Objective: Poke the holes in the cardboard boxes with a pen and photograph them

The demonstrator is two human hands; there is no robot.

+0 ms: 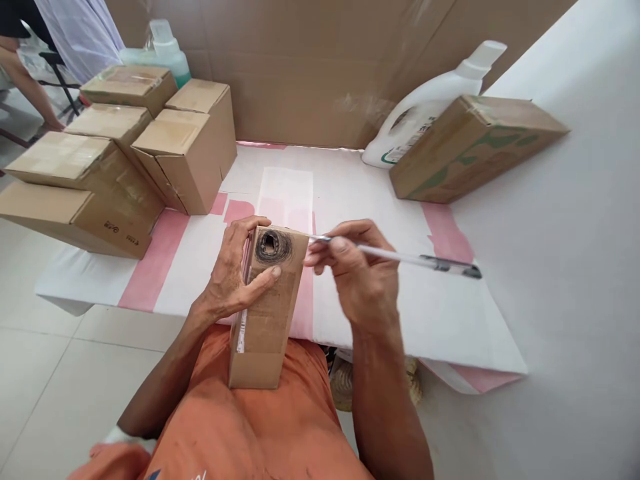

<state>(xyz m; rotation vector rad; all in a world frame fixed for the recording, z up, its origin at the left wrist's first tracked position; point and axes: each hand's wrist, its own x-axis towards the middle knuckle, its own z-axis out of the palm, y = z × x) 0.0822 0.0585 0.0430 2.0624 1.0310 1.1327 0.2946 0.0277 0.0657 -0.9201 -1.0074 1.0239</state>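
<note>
Head view, looking down at my lap. My left hand (231, 277) wraps the long side of a small cardboard box (264, 310), thumb pressed across its top face; the box stands tilted on my thigh, its upper end against the edge of the pink-and-white sheet (440, 313). My right hand (357, 273) pinches a pen (400, 257), tip just beside the box's top corner, near a dark scribbled ring around a hole (270, 245). To mark cleanly, I judge the left grip must stay firm and the pen strokes short. Stacked boxes (120, 153) sit well apart at left; a white bottle (425, 107) and another carton (470, 147) lie beyond.
</note>
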